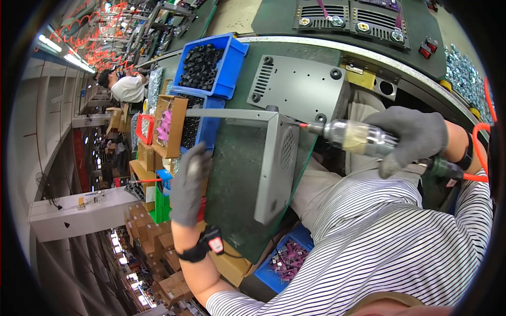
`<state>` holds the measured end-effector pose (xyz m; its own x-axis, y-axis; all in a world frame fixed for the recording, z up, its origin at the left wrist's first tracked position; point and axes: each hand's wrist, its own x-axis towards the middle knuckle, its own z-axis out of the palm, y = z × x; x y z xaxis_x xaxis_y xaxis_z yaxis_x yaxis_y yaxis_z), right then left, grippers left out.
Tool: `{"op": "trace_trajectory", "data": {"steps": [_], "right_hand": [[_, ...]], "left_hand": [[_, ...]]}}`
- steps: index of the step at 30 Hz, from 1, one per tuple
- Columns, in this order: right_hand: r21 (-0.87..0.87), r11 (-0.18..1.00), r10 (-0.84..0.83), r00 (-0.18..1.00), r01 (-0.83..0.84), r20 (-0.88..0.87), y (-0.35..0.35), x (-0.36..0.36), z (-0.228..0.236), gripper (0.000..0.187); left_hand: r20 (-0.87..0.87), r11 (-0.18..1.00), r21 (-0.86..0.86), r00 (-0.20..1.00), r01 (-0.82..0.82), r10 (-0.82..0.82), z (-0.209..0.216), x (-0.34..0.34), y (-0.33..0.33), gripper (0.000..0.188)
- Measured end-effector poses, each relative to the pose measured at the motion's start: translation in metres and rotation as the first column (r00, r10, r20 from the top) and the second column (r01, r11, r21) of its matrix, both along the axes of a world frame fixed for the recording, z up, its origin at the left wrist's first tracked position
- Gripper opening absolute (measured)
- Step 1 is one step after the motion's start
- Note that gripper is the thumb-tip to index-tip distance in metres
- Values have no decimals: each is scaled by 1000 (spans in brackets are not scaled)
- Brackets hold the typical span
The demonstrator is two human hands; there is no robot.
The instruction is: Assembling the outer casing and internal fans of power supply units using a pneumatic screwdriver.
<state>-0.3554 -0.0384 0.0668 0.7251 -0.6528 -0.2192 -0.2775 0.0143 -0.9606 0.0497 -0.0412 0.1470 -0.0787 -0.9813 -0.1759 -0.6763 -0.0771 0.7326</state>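
Note:
My right hand [419, 138], in a grey glove, is wrapped round a pneumatic screwdriver [361, 138] with a clear, taped barrel. The tool's red-tipped bit points left, close to the upper edge of a grey metal housing [269, 174] with a round perforated grille. That housing stands on the green work mat [232, 195]. A second grey metal case [295, 87] lies behind it, with black rubber feet at its corners and a row of slots. My left hand [188, 184], also gloved, is raised beside the parts bins with its fingers extended and nothing visible in it.
Blue bins of black rubber feet [201, 66] and small dark parts [192, 118] line the mat's left side, beside a cardboard box [176, 126] of pink pieces. A blue tray [263, 274] of purple parts sits low. Red air hose [477, 131] coils at right. Someone in white [128, 88] is far left.

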Motion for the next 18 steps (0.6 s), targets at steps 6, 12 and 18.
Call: {"op": "trace_trajectory", "data": {"steps": [6,12,18], "right_hand": [[162,951,-268,963,263,14,16,-21,-16,68],[238,837,-457,869,492,-189,32,-57,-21,43],[383,663,-524,764,643,-377,18,-101,-34,37]], "left_hand": [[-83,990,67,990,121,-116,-48,8,77,107],[-201,984,166,979,69,-34,-107,-31,136,106],[258,973,-186,962,140,-89,-165,-73,133,51]]}}
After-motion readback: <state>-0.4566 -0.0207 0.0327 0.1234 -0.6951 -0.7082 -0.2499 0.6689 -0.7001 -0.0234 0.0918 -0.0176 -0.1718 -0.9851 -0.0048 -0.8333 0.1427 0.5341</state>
